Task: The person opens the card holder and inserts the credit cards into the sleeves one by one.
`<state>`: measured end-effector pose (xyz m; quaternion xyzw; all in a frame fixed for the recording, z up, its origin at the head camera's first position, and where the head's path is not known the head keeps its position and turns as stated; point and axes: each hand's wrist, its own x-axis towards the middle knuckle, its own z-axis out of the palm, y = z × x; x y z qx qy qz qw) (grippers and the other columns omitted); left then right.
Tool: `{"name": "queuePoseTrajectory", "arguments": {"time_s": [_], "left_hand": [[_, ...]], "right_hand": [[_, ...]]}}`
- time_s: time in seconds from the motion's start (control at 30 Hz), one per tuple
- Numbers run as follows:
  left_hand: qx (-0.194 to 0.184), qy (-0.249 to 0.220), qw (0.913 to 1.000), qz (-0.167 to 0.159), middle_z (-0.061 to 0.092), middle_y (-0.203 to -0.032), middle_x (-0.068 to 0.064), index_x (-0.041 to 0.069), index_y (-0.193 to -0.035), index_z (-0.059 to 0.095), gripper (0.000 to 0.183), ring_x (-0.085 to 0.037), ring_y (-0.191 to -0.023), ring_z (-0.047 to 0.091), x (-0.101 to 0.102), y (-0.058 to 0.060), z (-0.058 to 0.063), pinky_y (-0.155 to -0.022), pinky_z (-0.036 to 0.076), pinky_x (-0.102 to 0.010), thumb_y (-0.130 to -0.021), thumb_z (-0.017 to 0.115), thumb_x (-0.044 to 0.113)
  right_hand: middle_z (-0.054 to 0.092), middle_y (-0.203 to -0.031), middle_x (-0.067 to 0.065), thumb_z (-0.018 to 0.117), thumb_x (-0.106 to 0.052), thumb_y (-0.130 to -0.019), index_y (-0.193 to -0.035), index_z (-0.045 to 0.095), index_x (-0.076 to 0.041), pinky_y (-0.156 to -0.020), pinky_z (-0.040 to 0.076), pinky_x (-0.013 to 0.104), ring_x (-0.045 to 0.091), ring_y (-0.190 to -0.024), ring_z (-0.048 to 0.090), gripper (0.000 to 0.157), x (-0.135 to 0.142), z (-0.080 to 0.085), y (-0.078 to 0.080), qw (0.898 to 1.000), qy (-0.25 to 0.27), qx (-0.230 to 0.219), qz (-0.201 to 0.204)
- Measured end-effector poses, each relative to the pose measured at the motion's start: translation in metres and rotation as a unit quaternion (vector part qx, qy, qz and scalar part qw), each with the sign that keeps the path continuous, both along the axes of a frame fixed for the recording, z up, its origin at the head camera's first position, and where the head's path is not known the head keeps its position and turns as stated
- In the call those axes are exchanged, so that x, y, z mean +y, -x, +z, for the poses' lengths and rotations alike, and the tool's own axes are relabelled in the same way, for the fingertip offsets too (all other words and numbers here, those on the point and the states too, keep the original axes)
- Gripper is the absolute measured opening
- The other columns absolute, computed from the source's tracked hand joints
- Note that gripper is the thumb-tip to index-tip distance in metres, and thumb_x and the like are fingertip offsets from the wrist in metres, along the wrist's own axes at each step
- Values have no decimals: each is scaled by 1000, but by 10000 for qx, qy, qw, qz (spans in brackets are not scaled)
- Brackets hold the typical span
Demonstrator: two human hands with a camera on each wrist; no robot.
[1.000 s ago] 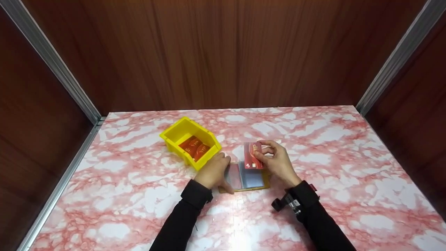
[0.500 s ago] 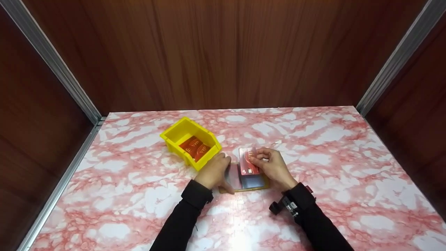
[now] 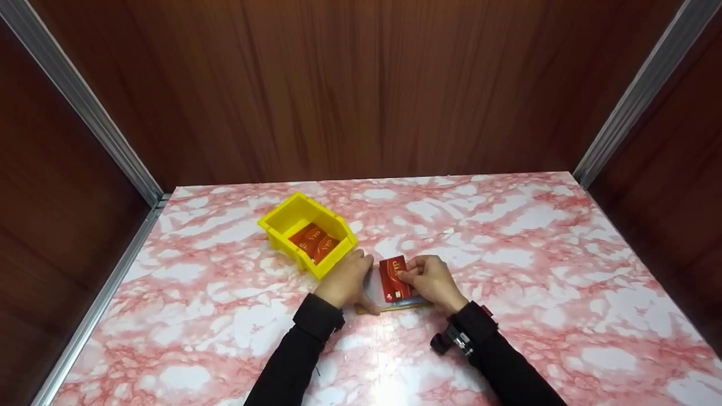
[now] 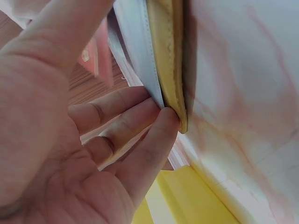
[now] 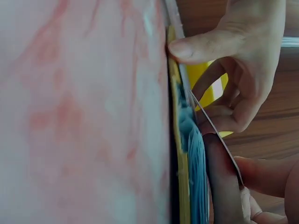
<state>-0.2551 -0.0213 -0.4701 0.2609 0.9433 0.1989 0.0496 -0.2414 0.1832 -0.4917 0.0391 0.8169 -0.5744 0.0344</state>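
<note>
On the table lies an opened card holder [image 3: 376, 288] with clear sleeves and a yellow cover [image 4: 164, 51]. My left hand [image 3: 345, 282] holds its left side, fingers at the far corner and thumb [image 5: 184, 48] on the near edge. Between thumb and bent fingers my right hand [image 3: 433, 282] pinches a red VIP card [image 3: 392, 285] with gold lettering and a chip. The card overlaps the right-hand sleeves from above. In the right wrist view the card appears edge-on, slanting close over the stacked bluish sleeves [image 5: 198, 179]; the sleeve's opening is hidden.
Just beyond my left hand stands a yellow bin [image 3: 277, 232] holding several red VIP cards [image 3: 315, 241]. The pink-and-white marbled table [image 3: 524, 265] is bordered by dark wood panels [image 3: 338, 84] at the back and sides, with metal rails [image 3: 96, 101] at the corners.
My right hand has brought the red card down, nearer to me and a little left, lower over the card holder's right-hand sleeves. My left hand has stayed in place.
</note>
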Motion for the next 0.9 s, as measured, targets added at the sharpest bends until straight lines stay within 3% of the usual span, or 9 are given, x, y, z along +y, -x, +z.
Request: {"name": "queuePoseTrajectory", "arguments": {"time_s": [0.17, 0.4, 0.57, 0.9], "left_hand": [[188, -32, 9997, -126, 58, -105, -8, 3, -116, 66, 83, -24, -100, 53, -1, 0, -1, -96, 51, -38, -52, 105, 40], [177, -73, 9997, -141, 58, -104, -7, 4, -116, 66, 82, -23, -99, 52, -2, 0, -3, -96, 51, -38, -53, 105, 39], [-6, -89, 9999, -68, 57, -105, -6, 5, -119, 65, 84, -22, -100, 51, -2, 1, -5, -97, 51, -38, -54, 104, 39], [106, -91, 9998, -151, 58, -107, -7, 4, -118, 65, 85, -24, -102, 52, -2, 2, -3, -98, 50, -39, -52, 105, 41]], "right_hand": [[58, -66, 0, 77, -6, -89, -81, 66, -4, -53, 45, 23, 11, -60, 55, 14, 5, 2, 0, 9982, -508, -68, -312], [54, -64, -2, 79, -7, -87, -78, 65, -6, -54, 41, 23, 11, -59, 51, 16, 9, 4, 1, 9972, -686, -263, -143], [57, -66, -1, 80, -8, -86, -76, 66, -6, -52, 43, 23, 11, -59, 53, 17, 9, 4, 0, 9965, -764, -333, -33], [60, -64, 3, 79, -9, -88, -76, 66, -4, -44, 51, 24, 11, -48, 58, 18, 10, 7, -1, 9950, -938, -319, 139]]}}
